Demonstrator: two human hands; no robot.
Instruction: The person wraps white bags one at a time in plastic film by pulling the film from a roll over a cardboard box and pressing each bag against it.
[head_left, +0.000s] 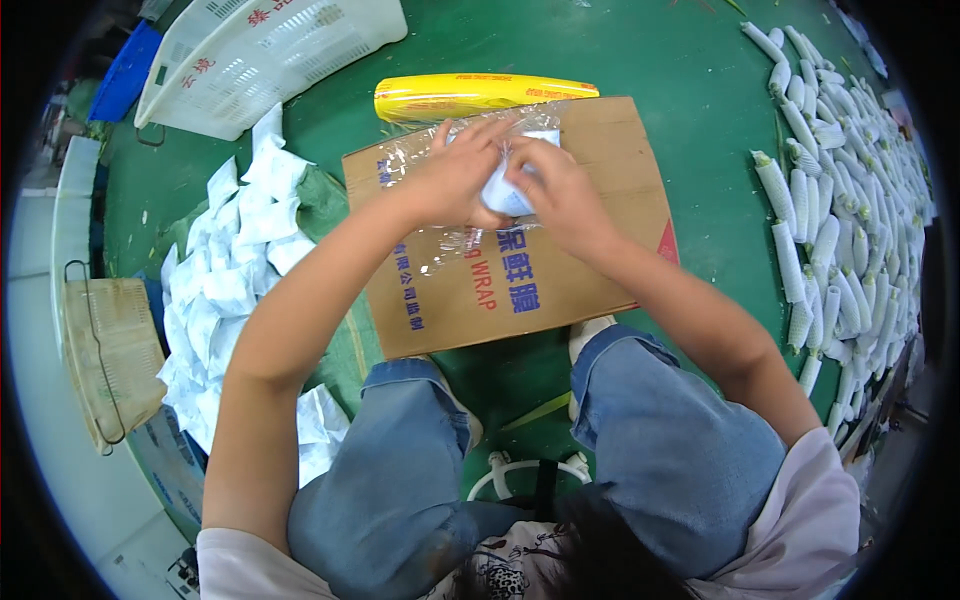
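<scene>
On top of a cardboard box (600, 172) lies a piece of clear plastic wrap (442, 244) with a small white-and-blue packet (504, 192) on it. My left hand (461, 176) holds the packet's left side, with the film around and under the fingers. My right hand (559, 191) grips the packet's right side, fingers bent and slightly blurred. Part of the packet is hidden by both hands. Behind the box, a roll of yellow-looking plastic wrap (480, 91) lies lengthwise along its far edge.
White packets (225, 289) are heaped on the green floor (690, 97) at left. Many vegetables in white foam net sleeves (825, 187) lie piled at right. A white plastic crate (262, 67) stands at the back left, beside a blue container (126, 73). A beige basket (116, 345) is at far left.
</scene>
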